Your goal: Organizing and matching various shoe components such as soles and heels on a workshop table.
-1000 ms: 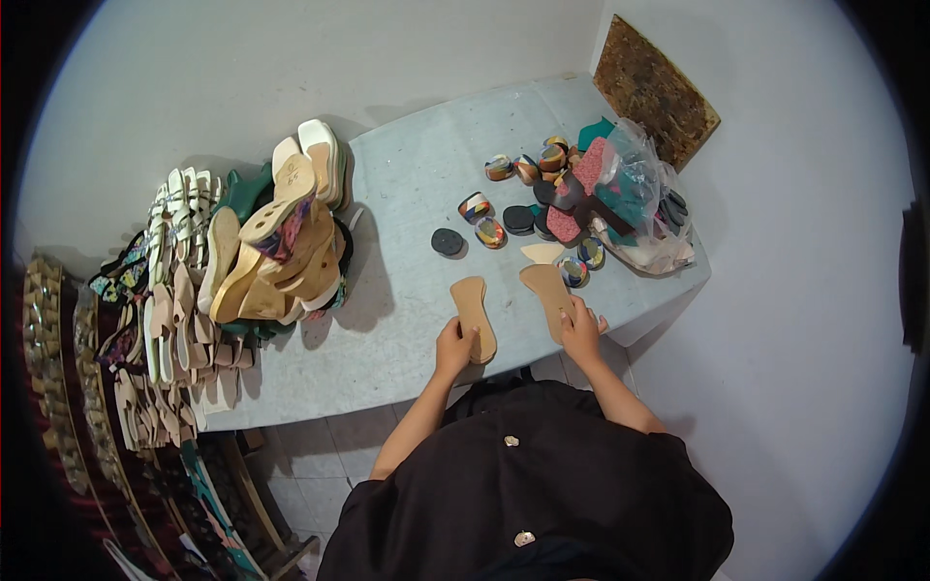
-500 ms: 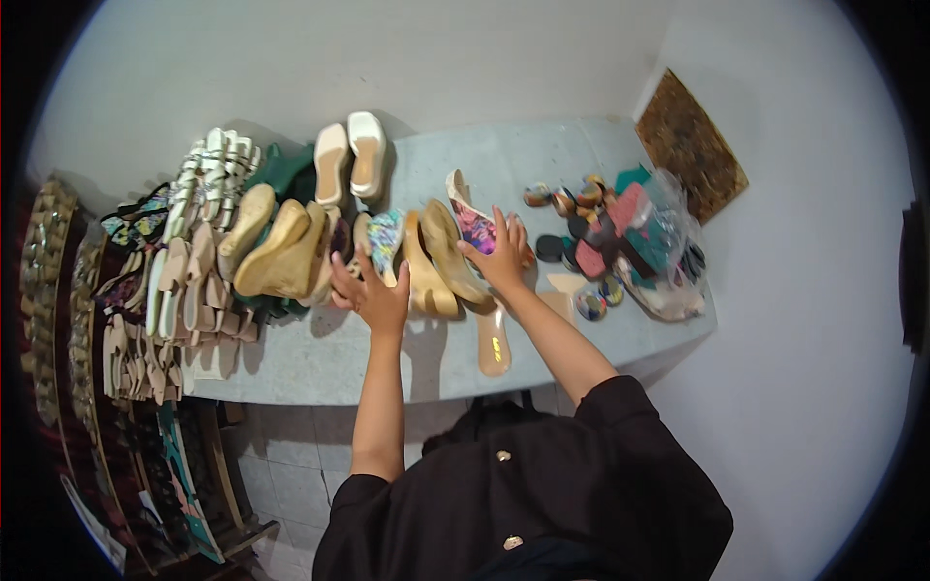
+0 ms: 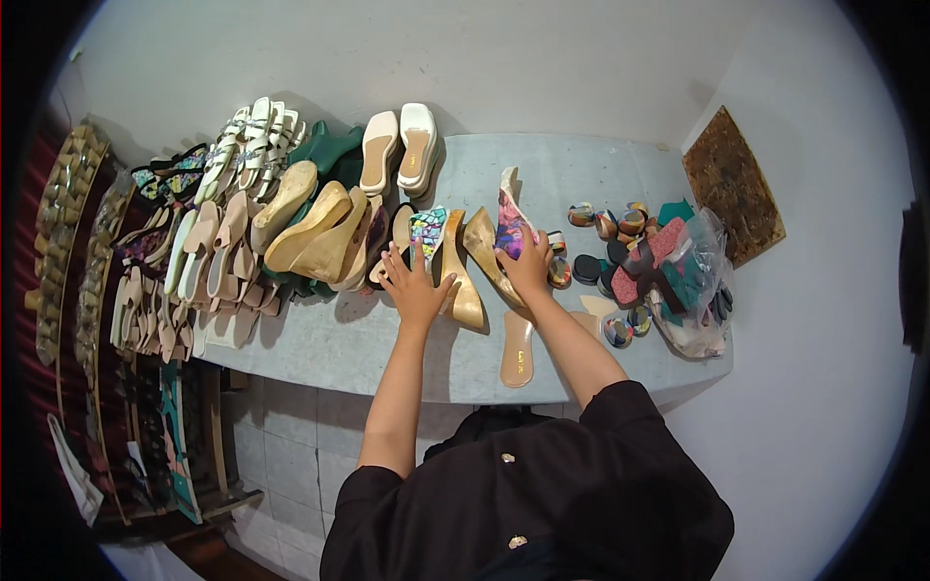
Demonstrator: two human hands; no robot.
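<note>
A smooth white wall [image 3: 562, 68] is backing the scuffed pale table [image 3: 329, 344]. Near its middle, curved wood-toned wedges [image 3: 469, 302] are lying between the parted hands: the right hand [image 3: 526, 269] is gripping a floral shoe [image 3: 510, 229]; the left hand [image 3: 415, 290] is spreading over a mosaic-patterned shoe [image 3: 427, 227], contact unclear. A flat insole [image 3: 516, 364] is lying by the front edge.

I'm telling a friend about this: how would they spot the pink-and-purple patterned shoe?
Over the pale blue-grey table, find the person's right hand. The shoe is the one that hand touches, its pale tip pointing toward the back wall. Its pink-and-purple pattern sets it apart from the plain tan wedge sole to its left.
</note>
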